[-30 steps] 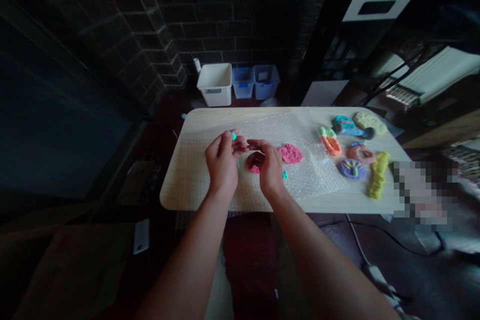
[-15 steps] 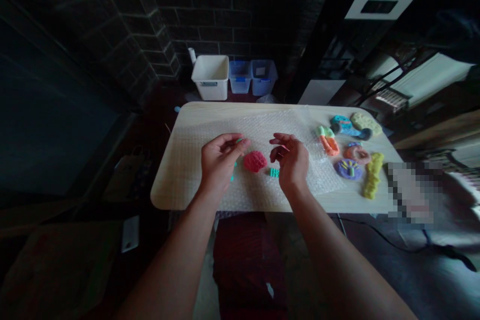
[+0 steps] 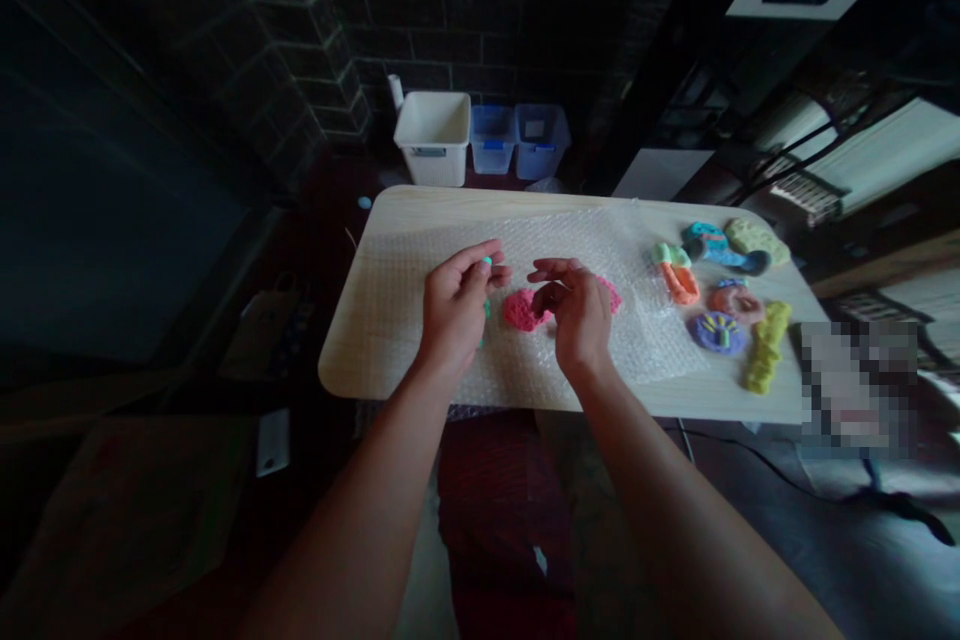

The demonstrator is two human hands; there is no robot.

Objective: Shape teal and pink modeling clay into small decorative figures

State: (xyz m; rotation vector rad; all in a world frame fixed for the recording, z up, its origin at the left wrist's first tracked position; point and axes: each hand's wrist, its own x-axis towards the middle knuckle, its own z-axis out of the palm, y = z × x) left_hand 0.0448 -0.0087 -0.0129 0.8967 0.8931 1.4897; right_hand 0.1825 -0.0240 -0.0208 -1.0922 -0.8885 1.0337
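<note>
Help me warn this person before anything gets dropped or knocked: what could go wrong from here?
The small green piece held in the left hand might slip and fall, perhaps onto the bubble wrap below. The right hand partly hides the pink lumps from view, so it could knock one unnoticed.

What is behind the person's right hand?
A lumpy, bright-pink, clay-like mass shows left of the right hand, a pink edge past its right side, both on clear bubble wrap. The hand hides the middle; whether they join cannot be seen.
</note>
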